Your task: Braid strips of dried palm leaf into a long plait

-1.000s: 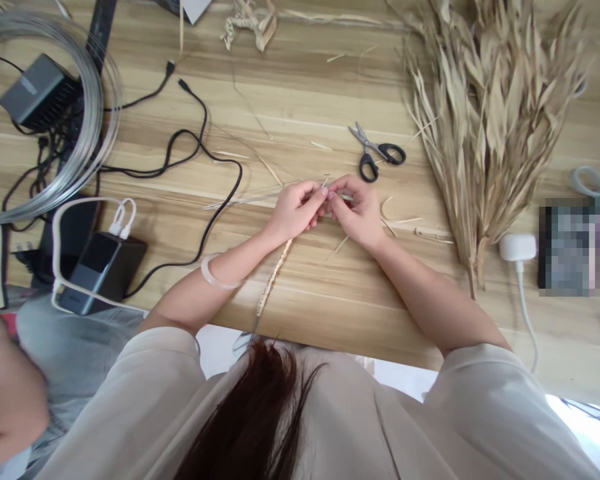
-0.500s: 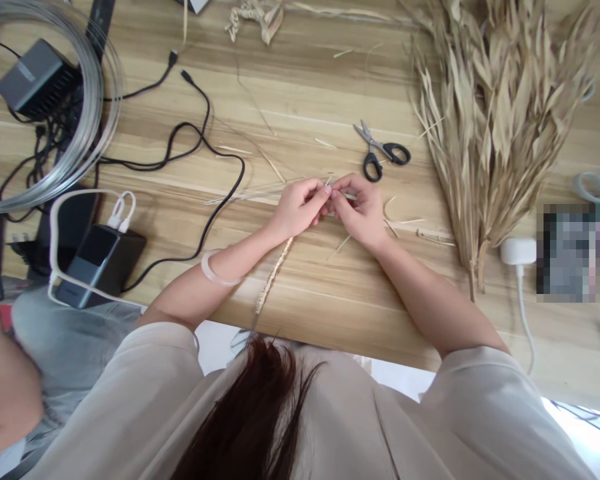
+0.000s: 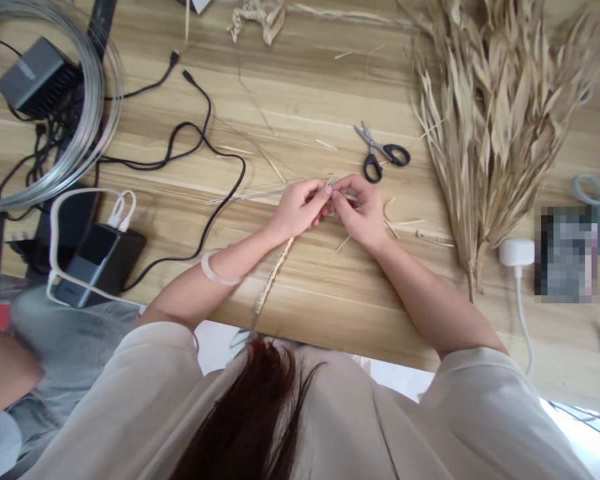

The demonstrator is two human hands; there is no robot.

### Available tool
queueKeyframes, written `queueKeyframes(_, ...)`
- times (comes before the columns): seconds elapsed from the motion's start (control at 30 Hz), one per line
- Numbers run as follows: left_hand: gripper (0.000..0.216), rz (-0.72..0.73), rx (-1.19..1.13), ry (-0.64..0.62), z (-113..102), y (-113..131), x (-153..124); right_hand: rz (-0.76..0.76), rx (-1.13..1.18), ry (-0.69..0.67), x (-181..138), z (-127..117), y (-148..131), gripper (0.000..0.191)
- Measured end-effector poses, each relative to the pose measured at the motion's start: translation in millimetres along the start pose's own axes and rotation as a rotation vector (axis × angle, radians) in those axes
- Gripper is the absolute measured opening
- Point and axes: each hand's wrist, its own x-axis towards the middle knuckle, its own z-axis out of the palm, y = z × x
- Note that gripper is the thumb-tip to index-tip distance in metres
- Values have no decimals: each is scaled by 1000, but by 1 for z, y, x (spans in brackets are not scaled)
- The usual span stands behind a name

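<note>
Across the wood-grained worktop (image 3: 355,293), a bundle of dried leaves (image 3: 500,133) fans away from the person on the right. Near the middle, the left hand (image 3: 303,208) and right hand (image 3: 359,212) meet at their fingertips. The left fingers close narrowly around a pale braided strand (image 3: 275,273); the right fingers are pinched too, on something too small to tell. From beneath the left hand, the strand's long axis slants leftward and toward the person, its lower end pointing at the front edge. Scissors (image 3: 383,152) lie just beyond the right hand.
</note>
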Motion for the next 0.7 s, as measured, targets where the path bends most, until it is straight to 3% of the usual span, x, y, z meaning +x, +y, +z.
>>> queueKeyframes(0.7, 32, -18, -6, 5, 1, 1, -1, 4, 6, 0, 0, 0, 0, 21)
